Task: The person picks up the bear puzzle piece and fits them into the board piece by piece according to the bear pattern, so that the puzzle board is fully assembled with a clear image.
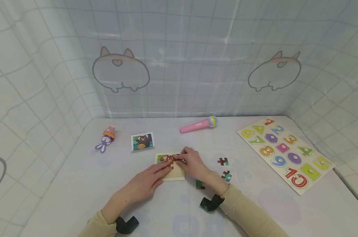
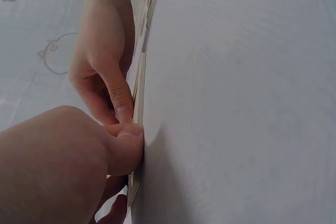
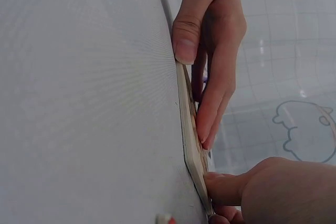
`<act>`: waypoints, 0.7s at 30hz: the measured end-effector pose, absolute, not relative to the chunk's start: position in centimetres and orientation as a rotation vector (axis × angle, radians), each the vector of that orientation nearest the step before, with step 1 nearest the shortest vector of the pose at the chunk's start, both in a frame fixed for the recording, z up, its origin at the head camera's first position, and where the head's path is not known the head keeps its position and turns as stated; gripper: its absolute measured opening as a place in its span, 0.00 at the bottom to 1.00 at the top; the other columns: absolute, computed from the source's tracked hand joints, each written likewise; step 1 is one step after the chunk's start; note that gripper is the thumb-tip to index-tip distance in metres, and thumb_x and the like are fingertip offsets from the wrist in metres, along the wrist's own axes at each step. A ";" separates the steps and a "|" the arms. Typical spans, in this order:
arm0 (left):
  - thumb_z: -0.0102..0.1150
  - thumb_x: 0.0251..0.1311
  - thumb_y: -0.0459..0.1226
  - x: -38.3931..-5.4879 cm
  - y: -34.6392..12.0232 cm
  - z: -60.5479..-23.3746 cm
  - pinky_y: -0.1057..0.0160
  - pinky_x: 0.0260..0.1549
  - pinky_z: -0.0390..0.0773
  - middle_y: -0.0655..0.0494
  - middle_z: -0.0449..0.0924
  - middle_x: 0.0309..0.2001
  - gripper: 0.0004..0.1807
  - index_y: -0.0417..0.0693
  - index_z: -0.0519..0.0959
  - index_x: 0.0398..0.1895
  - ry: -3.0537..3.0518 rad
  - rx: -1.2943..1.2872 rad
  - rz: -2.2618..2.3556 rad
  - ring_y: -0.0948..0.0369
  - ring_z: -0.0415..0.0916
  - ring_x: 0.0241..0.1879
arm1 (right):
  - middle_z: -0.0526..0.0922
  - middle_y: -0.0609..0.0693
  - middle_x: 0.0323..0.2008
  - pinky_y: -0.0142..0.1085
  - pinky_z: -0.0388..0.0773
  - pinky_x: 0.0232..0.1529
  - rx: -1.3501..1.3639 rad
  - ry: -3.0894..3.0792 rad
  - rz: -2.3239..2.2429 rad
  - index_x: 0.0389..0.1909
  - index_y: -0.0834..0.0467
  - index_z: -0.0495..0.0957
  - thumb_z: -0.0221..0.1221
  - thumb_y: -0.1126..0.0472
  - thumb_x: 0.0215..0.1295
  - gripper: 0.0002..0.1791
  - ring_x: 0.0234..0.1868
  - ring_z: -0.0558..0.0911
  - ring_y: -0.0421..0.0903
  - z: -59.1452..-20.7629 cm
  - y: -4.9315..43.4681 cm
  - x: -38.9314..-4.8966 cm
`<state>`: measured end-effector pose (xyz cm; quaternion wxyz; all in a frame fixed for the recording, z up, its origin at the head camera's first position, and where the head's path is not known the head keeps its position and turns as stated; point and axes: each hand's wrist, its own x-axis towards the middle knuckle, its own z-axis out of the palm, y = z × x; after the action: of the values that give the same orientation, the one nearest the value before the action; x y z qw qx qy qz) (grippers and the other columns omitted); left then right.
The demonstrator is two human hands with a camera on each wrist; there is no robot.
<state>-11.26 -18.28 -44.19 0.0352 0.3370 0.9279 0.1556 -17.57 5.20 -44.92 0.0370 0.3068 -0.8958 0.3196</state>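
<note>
A small wooden puzzle tray (image 1: pixel 175 177) lies on the table in the head view, its upper part covered by pieces with a brown bear picture (image 1: pixel 168 158). My left hand (image 1: pixel 141 185) rests its straight fingers on these pieces from the left; in the right wrist view its thumb (image 3: pixel 186 51) touches the tray's edge. At the upper right of the tray, my right hand (image 1: pixel 193 164) has its thumb and forefinger on a dark brown puzzle piece, mostly hidden by the fingers. The left wrist view shows the right fingers curled, with the thumb (image 2: pixel 119 98) down against the tray.
Loose puzzle pieces lie right of the tray, one (image 1: pixel 223 161) farther back and others (image 1: pixel 200 185) near the right forearm. Behind are a bear picture card (image 1: pixel 142 141), a pink toy microphone (image 1: pixel 196 125) and small toy figures (image 1: pixel 104 142). A number puzzle board (image 1: pixel 281 156) lies at right.
</note>
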 end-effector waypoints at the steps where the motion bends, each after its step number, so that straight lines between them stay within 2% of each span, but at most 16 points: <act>1: 0.52 0.73 0.39 -11.3 -18.3 -44.2 0.47 0.69 0.67 0.53 0.57 0.77 0.28 0.50 0.64 0.75 2.853 1.046 0.479 0.51 0.58 0.75 | 0.76 0.49 0.36 0.34 0.65 0.38 0.940 -2.753 0.985 0.55 0.58 0.84 0.63 0.63 0.68 0.16 0.36 0.69 0.42 -44.9 5.2 -17.6; 8: 0.50 0.74 0.38 -11.3 -18.1 -44.1 0.48 0.73 0.61 0.54 0.56 0.78 0.29 0.48 0.62 0.76 2.845 1.054 0.472 0.52 0.54 0.77 | 0.76 0.48 0.36 0.34 0.64 0.38 0.936 -2.756 0.977 0.55 0.58 0.84 0.63 0.63 0.68 0.16 0.36 0.69 0.42 -45.0 5.2 -17.6; 21: 0.50 0.74 0.38 -11.3 -18.1 -44.0 0.47 0.73 0.61 0.53 0.57 0.78 0.28 0.47 0.62 0.76 2.839 1.054 0.479 0.52 0.53 0.77 | 0.76 0.47 0.37 0.35 0.65 0.39 0.926 -2.774 0.961 0.56 0.56 0.84 0.63 0.62 0.69 0.16 0.36 0.69 0.41 -45.1 5.2 -17.7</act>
<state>-11.26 -18.13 -44.04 0.0378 0.3435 0.9253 0.1562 -17.70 5.19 -45.10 0.0318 0.3007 -0.9006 0.3121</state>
